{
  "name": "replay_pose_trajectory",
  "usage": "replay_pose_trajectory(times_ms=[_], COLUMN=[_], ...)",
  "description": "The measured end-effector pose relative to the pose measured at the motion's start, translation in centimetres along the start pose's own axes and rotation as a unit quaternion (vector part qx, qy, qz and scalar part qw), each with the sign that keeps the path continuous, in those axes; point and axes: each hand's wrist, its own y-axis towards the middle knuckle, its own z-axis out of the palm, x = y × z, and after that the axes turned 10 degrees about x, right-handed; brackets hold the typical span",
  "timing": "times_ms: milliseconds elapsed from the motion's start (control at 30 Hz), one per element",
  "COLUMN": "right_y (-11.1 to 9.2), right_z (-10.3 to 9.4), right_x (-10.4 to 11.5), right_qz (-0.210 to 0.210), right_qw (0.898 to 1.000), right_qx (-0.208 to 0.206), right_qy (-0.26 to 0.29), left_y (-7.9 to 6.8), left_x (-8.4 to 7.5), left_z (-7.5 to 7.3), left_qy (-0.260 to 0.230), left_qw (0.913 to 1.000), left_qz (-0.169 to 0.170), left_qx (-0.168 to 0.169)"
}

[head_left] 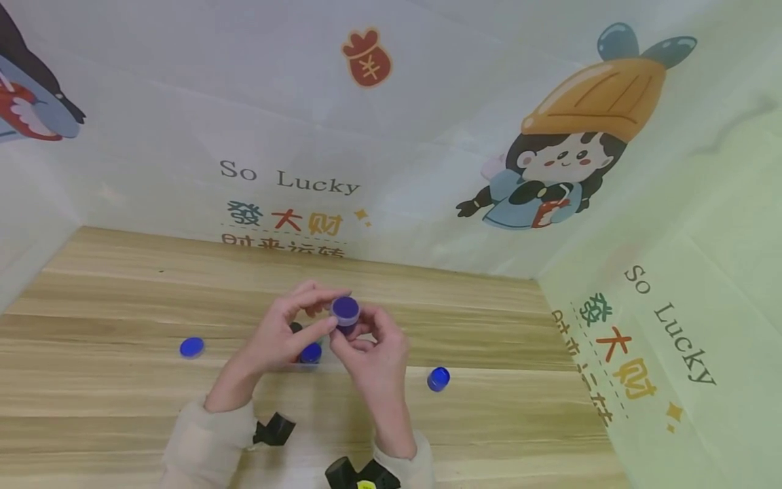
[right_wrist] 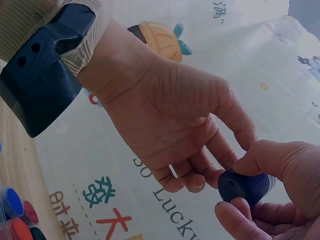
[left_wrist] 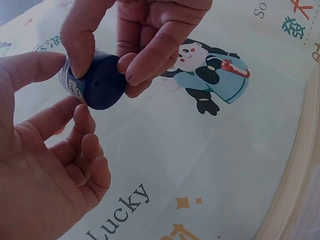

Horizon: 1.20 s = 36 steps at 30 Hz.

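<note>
A small paint pot (head_left: 345, 311) with dark blue paint showing at its top is held up above the table between both hands. My left hand (head_left: 275, 333) pinches its rim between thumb and forefinger. From the other side, my right hand (head_left: 374, 350) grips the pot's lower part with thumb and fingers. A white printed label wraps the pot (left_wrist: 102, 85) in the left wrist view. On the table, a flat blue lid (head_left: 192, 348) lies to the left, and another small blue pot (head_left: 438, 379) stands right of my right hand.
Behind my left hand, partly hidden, more paint pots sit together, with one blue pot (head_left: 310, 353) showing. Red and orange pots (right_wrist: 21, 230) appear beside it in the right wrist view. A printed cloth (head_left: 415, 163) rises behind the wooden table (head_left: 110, 407) and along its sides.
</note>
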Motion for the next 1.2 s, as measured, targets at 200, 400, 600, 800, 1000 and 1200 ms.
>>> replay_pose_trajectory(times_ms=[200, 400, 600, 800, 1000, 1200], right_y=[-0.1, -0.22, -0.32, -0.38, -0.45, -0.46], right_z=[-0.14, -0.13, -0.01, 0.13, 0.43, 0.57], right_x=[0.25, 0.37, 0.28, 0.31, 0.27, 0.26], right_qz=[0.008, 0.013, 0.013, 0.025, 0.027, 0.017], right_qw=[1.0, 1.0, 1.0, 0.999, 0.999, 0.999], right_qx=[0.011, 0.013, 0.013, 0.016, 0.018, 0.026], right_qy=[0.009, 0.008, 0.016, 0.027, 0.039, 0.039], left_y=[0.05, -0.03, -0.08, -0.1, -0.04, -0.08], left_x=[-0.2, -0.45, -0.47, -0.55, -0.61, -0.75], left_z=[-0.03, -0.04, -0.02, -0.08, -0.03, -0.24], left_qy=[-0.008, -0.012, -0.001, 0.012, 0.027, 0.024], left_qw=[1.0, 0.9991, 0.9996, 0.999, 0.9989, 0.999], left_qz=[0.004, -0.036, -0.025, -0.034, -0.031, -0.03], left_qx=[-0.002, -0.021, -0.009, -0.025, -0.022, -0.024])
